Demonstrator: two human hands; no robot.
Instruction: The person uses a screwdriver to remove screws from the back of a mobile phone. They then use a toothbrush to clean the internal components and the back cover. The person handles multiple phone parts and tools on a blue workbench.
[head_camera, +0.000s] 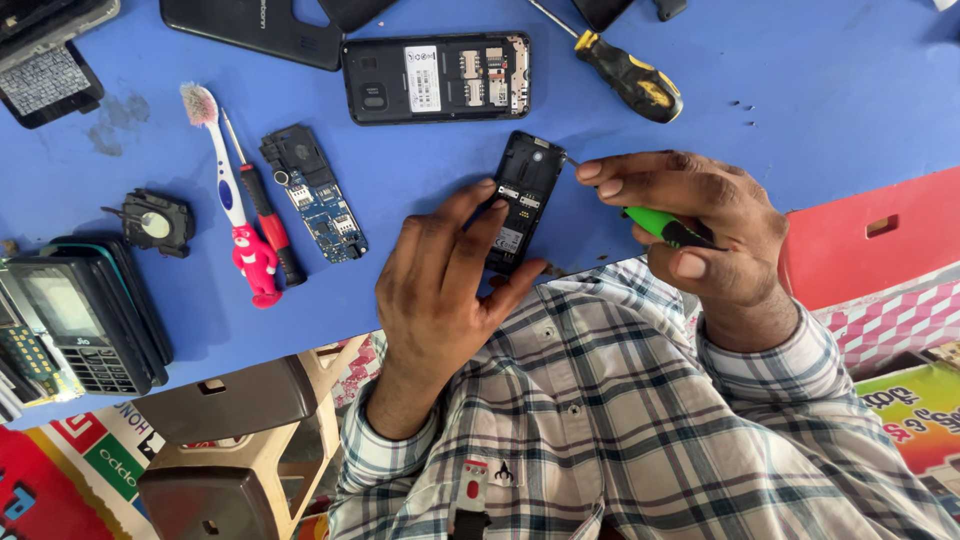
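Blue flat work surface (830, 90): fills the upper two thirds of the frame and carries all the items below.

Large black smartphone body, back cover off (437, 77): upper centre, lying flat, well apart from the hands.

Stack of old keypad handsets (85, 315): left edge, partly cut off by the frame.

Left hand (440, 290): centre. Fingers spread along the left side of the shell, thumb pressed to its lower end, so the shell is pinched between them.

Right hand (700, 225): right of centre. Fingers curled tight round the green-handled screwdriver (665, 226), forefinger stretched along its shaft; the tip meets the shell's upper right corner.

Small black plastic rear shell of a keypad phone (523, 200): centre, held at the near edge of the surface, open side up. Judged light and stiff but thin-walled; the gold contacts inside look fragile, and the smooth plastic may slip. Best taken by the long outer edges, clear of the contacts.

Yellow-and-black-handled screwdriver (628, 75): upper right of centre, just above the right hand.

White-and-blue toothbrush with a pink figure handle (233, 200) and a red-handled tool (265, 215): side by side, left of centre.

Blue circuit board with a black end piece (318, 195): just right of the red-handled tool, near the left hand.

Small black round-centred part (155, 222): left.

Tiny loose screws (742, 110): upper right, easily scattered by the right sleeve.

Nothing lies between the hands and the shell.
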